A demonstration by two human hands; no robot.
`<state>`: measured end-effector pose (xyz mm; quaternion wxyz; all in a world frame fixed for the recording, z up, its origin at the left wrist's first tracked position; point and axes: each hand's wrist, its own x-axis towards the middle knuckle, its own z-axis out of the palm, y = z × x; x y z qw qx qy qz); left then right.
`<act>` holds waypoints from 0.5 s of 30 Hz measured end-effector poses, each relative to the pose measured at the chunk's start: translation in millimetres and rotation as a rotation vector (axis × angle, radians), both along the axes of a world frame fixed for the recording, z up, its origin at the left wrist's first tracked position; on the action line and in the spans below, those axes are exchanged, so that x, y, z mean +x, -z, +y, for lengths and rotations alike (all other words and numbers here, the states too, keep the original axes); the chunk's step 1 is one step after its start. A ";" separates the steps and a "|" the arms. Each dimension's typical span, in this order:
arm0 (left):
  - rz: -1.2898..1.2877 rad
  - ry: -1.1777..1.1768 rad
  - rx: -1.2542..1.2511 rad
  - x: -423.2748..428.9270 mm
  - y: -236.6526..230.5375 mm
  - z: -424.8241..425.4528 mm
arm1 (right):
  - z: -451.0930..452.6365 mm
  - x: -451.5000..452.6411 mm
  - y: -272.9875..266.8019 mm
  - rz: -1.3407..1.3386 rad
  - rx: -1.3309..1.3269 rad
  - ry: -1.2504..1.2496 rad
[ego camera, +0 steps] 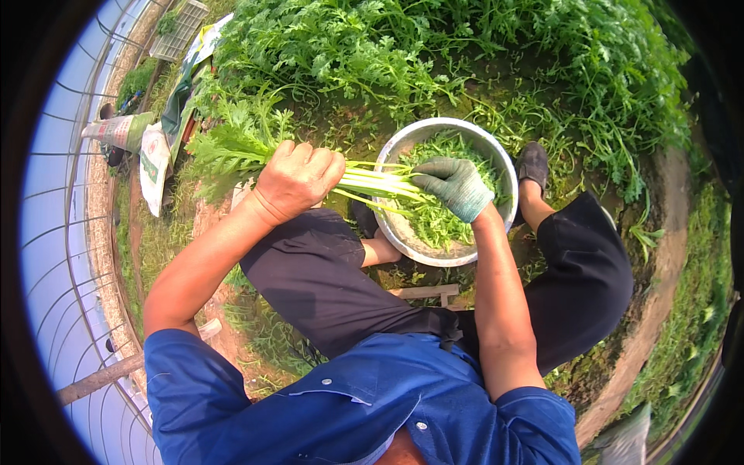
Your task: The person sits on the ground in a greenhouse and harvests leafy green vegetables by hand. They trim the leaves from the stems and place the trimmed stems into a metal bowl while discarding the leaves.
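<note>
My bare left hand (pixel 301 181) is closed around a bunch of leafy greens (pixel 378 183) with serrated leaves, like garland chrysanthemum. The leaves spread out to the left of the fist, and the pale stems reach right, over the rim of a round basin (pixel 446 123). At the stem ends, my right hand (pixel 456 185), in a grey-green knit glove, pinches with thumb and forefinger. Its other fingers are curled and partly hidden. Loose green trimmings (pixel 439 226) lie inside the basin, which stands on the ground between my feet.
Dense leafy plants (pixel 360 46) grow beyond the basin. Printed sacks (pixel 154 165) and a plastic crate (pixel 179 29) are at the left. A low wooden piece (pixel 424 292) lies between my legs. Curved greenhouse ribs and sheeting (pixel 58 209) line the left side.
</note>
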<state>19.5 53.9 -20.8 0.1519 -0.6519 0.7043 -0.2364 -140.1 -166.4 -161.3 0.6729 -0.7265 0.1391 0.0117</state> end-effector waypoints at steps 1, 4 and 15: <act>0.011 -0.013 0.003 1.7 -3.4 4.1 | -3.0 -2.4 4.6 0.016 -0.060 0.048; 0.011 -0.023 -0.009 8.8 -13.1 15.9 | -17.9 -8.2 15.8 0.217 -0.451 0.070; 0.005 -0.030 -0.019 11.7 -19.4 21.4 | 5.6 7.2 -7.9 0.064 -0.069 0.081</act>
